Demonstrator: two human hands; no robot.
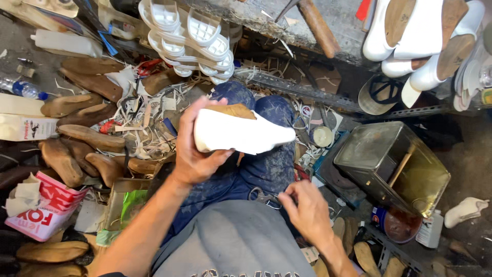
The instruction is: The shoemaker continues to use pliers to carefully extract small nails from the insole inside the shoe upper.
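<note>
My left hand [197,149] grip wraps white shoe [241,134] heel, toe free above knees; right hand [307,210] below shoe, pinching pliers [262,196].

A white shoe upper [241,134] sits stretched over a brown wooden last, toe pointing right. It is held lying sideways above the lap, its pale side showing.

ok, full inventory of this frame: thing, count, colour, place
white shoe on last: 1, white, left hand
pliers: 1, metal, lap
wooden lasts: many, brown, floor left
white soles: stack, white, top centre
white shoes: several, white, top right
metal tin: 1, brass-coloured, floor right
hammer handle: 1, brown, bench top
plastic bottle: 1, clear, far left
left hand: grips shoe
right hand: at pliers
</note>
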